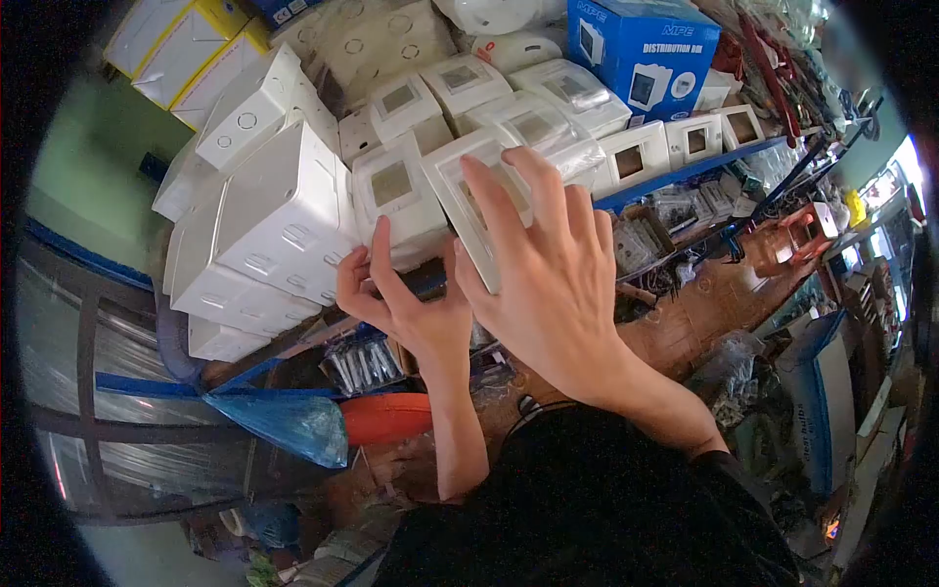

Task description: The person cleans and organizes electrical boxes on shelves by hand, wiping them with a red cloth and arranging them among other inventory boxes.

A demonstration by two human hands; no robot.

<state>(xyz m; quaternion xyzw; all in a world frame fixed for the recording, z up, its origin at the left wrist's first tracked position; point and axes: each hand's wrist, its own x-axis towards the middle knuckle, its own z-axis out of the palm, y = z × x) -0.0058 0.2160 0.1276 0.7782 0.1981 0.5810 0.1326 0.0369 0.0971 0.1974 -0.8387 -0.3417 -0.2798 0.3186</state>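
Note:
My right hand (548,264) grips a white distribution box (445,181) with a window in its face. The box is tilted, with fingers over its front and the thumb at its lower edge. My left hand (416,318) is lower and to the left, its fingers apart and partly bent. Its index fingertip is right at the lower front of another white windowed box (377,215) on the shelf. Further white windowed boxes (465,83) stand in rows behind, some wrapped in clear plastic.
Large white junction boxes (279,210) are stacked at the left. A blue printed carton (650,59) stands at the back, and yellow-and-white cartons (186,54) at the upper left. Below the blue shelf edge (675,176) are packaged small parts, a red basin (386,419) and a blue plastic bag (293,426).

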